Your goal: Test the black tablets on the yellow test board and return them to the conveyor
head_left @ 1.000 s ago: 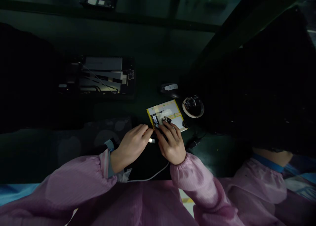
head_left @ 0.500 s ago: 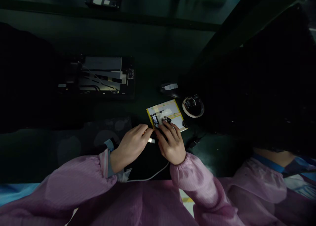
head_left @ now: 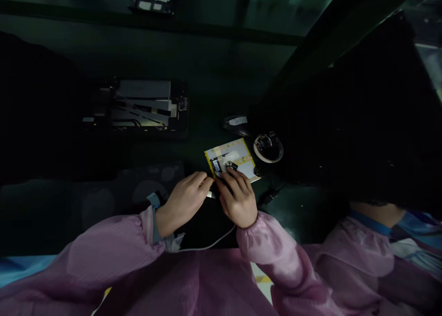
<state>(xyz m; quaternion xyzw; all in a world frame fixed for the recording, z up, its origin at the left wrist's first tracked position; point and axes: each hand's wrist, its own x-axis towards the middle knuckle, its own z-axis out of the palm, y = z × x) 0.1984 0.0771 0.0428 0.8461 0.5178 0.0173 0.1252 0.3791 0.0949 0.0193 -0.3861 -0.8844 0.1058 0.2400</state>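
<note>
My left hand (head_left: pixel 184 201) is curled, its fingertips pinching a small white plug (head_left: pixel 210 195) at the end of a white cable (head_left: pixel 207 246) that runs back toward my body. My right hand (head_left: pixel 237 197) is also curled, its fingers resting on the near edge of a flat yellow-and-white pack (head_left: pixel 230 158) with a black label and small dark connector. What the right fingers grip is too small to name. Both hands meet at the pack's near left corner, on a dark green bench.
An opened flat device with white parts and thin wires (head_left: pixel 145 106) lies to the far left. A roll of tape (head_left: pixel 268 149) sits right of the pack, a dark object with a white label (head_left: pixel 236 122) behind it. Another person's pink sleeve (head_left: pixel 366 256) is at right.
Both hands stay at the pack's near corner. The view has shifted slightly, and the hands sit a little higher in the picture; the white plug is more covered by the fingers.
</note>
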